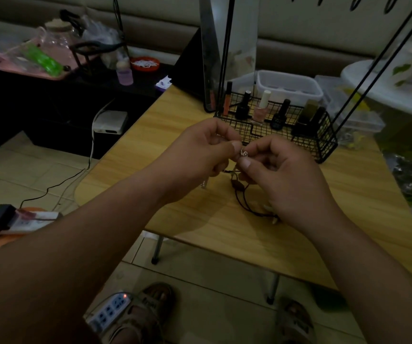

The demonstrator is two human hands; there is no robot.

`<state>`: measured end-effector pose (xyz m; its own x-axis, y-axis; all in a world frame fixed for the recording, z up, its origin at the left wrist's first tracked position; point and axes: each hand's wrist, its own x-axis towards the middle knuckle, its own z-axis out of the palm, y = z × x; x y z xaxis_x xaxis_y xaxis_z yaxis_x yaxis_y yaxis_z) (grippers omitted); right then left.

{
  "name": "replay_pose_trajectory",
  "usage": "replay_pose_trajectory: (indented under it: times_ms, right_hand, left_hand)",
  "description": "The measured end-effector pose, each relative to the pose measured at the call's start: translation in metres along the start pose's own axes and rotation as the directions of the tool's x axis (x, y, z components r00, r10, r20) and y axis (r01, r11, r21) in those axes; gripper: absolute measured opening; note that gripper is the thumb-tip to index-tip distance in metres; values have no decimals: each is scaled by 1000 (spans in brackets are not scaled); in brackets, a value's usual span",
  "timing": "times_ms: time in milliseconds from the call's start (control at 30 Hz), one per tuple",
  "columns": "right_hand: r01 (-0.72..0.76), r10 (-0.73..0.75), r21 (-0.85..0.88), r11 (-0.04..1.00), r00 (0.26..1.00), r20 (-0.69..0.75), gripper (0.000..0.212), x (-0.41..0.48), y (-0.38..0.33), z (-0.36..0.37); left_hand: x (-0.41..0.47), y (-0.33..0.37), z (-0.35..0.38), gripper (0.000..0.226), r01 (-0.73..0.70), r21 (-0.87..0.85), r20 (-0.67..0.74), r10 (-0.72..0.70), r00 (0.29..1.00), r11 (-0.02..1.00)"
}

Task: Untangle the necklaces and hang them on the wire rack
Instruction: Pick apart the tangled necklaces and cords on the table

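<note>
Black wire rack (306,142) w/ polish bottles (259,112)

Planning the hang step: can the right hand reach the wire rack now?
Probably yes: the wire rack stands just beyond the right hand, nothing between them, though its grip is on the silver chain.

A black wire rack (306,142) is set at 1 o'clock on the wooden table (200,219). A dark cord necklace (237,186) is laid at its centre.
</note>
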<state>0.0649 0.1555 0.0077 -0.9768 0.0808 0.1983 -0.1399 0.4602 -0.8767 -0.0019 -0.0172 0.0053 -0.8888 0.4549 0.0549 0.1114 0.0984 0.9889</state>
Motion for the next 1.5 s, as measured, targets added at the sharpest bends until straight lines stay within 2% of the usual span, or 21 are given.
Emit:
replay_pose_trajectory:
  times_ms: [100, 200, 367, 467, 767, 1033, 1300, 1500]
  right_hand:
    - [31, -33, -75, 997, 999, -31, 8, 0, -1, -1]
    - [21, -24, -64, 998, 999, -41, 9, -1, -2, -3]
    - [-32, 33, 36, 999, 999, -2, 7, -1, -6, -4]
    - [-37, 37, 25, 999, 999, 2, 4, -1, -5, -5]
    - [-45, 44, -29, 999, 999, -5, 6, 0, -3, -4]
    - [-185, 167, 146, 972, 978, 127, 10, 4, -6, -8]
    - [-49, 58, -104, 993, 995, 82, 5, 6, -6, -9]
    - [85, -61, -307, 948, 994, 89, 4, 9, 1, -12]
  left_hand:
    - [0, 2, -3, 12, -10, 3, -1, 10, 1000, 1000]
    - [-2, 4, -6, 11, -68, 49, 44, 66, 997, 996]
    - [-7, 6, -8, 2, -210, 261, 120, 184, 976, 942]
    - [-8, 5, -10, 5, -229, 371, 111, 201, 973, 900]
    - [-4, 2, -10, 10, -162, 425, 85, 139, 987, 891]
    - [0, 1, -14, 10, -145, 358, 121, 109, 987, 922]
    - [1, 4, -16, 6, -189, 454, 167, 126, 978, 871]
    - [-1, 3, -14, 8, -223, 519, 165, 159, 973, 825]
